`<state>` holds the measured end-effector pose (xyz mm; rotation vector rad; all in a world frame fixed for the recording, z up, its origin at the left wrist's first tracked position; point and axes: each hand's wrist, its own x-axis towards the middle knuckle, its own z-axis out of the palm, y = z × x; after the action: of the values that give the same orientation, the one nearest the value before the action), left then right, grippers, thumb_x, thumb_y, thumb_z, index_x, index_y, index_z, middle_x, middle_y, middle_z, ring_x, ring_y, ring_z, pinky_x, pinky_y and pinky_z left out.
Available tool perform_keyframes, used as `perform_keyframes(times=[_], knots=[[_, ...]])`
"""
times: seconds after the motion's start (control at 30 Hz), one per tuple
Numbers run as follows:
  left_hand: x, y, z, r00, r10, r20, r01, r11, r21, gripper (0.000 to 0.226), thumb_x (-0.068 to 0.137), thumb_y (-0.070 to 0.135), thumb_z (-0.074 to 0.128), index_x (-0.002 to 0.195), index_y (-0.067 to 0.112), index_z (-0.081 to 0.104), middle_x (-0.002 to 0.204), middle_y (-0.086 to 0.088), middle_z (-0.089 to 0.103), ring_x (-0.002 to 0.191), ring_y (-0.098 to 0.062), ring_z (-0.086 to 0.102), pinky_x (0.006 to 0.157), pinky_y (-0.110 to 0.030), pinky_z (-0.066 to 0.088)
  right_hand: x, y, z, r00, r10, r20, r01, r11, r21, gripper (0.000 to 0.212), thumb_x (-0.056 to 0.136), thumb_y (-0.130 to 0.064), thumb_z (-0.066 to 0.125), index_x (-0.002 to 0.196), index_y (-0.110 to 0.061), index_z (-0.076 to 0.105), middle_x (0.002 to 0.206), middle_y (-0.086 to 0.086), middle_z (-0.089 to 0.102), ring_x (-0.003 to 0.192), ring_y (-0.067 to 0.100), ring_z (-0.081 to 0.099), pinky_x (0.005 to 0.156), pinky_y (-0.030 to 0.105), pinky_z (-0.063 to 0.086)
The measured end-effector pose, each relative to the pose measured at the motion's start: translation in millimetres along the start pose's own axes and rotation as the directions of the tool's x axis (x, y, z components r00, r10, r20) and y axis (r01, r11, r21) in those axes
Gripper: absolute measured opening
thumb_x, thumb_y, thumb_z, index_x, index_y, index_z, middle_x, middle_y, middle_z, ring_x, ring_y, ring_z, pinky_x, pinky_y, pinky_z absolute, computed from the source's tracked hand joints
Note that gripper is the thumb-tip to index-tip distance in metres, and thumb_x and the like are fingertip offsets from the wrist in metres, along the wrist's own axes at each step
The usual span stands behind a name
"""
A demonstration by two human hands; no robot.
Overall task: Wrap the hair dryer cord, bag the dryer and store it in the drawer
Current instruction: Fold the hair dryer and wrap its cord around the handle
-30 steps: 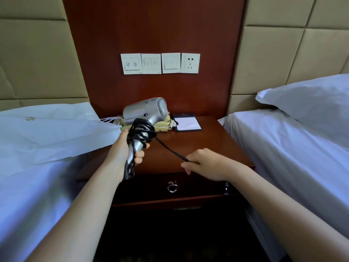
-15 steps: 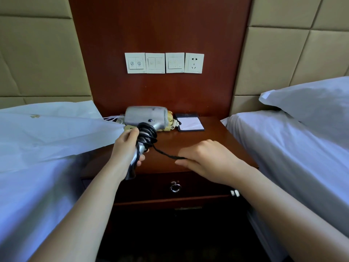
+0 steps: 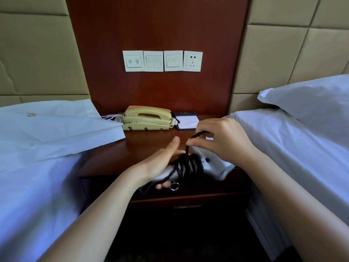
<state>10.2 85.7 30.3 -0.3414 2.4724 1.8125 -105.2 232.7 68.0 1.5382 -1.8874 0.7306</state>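
two white-sheeted beds flanked the scene, the left bed (image 3: 28, 195) and the right bed (image 3: 302, 148), with a pillow (image 3: 311, 103) on the right one. a large white bag (image 3: 56, 129) lay flat on the left bed, its corner overhanging the dark wooden nightstand (image 3: 136, 148) between them. the nightstand's drawer (image 3: 207, 188) was closed. at the back of the top sat a beige telephone (image 3: 147, 118) with a notepad (image 3: 188, 122) just beside it, under a row of wall switches (image 3: 162, 61).

the hair dryer (image 3: 213, 163) was held sideways over the nightstand's front edge, body pointing right. the left hand (image 3: 160, 163) gripped its handle, fingers curled underneath and thumb sticking up. the right hand (image 3: 222, 138) pinched the black cord (image 3: 188, 165) between thumb and forefinger just above the dryer. most of the cord sat coiled around the handle. a small ring pull (image 3: 174, 186) hung on the drawer front, just beneath the left hand.
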Motion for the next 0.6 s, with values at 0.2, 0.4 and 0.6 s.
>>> perform_keyframes(times=[0.2,0.4,0.6], knots=[[-1,1,11,0.975,0.011,0.221,-0.031,0.996,0.084,0.054,0.076,0.059,0.053,0.113,0.02,0.061,0.062,-0.013,0.045,0.037,-0.015,0.038,0.032,-0.017,0.031,-4,8,-8,0.976,0.181,0.121,-0.185,0.982,0.023,0.046,0.065,-0.064,0.065,0.058,-0.02,0.053,0.05,-0.008,0.047,0.05,0.01,0.043,0.05,0.036,0.04],[3,-1,12,0.975,-0.011,0.224,-0.033,0.981,0.193,0.029,0.09,0.044,0.056,0.115,0.029,0.059,0.065,-0.011,0.053,0.037,-0.014,0.045,0.034,-0.019,0.034,-5,5,-7,0.965,0.179,0.19,-0.176,0.984,-0.034,0.044,0.066,-0.065,0.065,0.06,-0.023,0.054,0.052,-0.008,0.049,0.055,0.015,0.049,0.05,0.03,0.032],[7,-4,17,0.973,-0.085,0.214,0.04,0.978,0.204,0.041,0.09,0.038,0.052,0.12,0.01,0.053,0.067,-0.015,0.055,0.034,-0.015,0.042,0.033,-0.016,0.031,-7,11,-2,0.918,0.259,0.299,-0.253,0.966,-0.058,0.039,0.072,-0.06,0.064,0.065,-0.022,0.055,0.056,-0.006,0.051,0.057,0.011,0.046,0.051,0.025,0.03]])
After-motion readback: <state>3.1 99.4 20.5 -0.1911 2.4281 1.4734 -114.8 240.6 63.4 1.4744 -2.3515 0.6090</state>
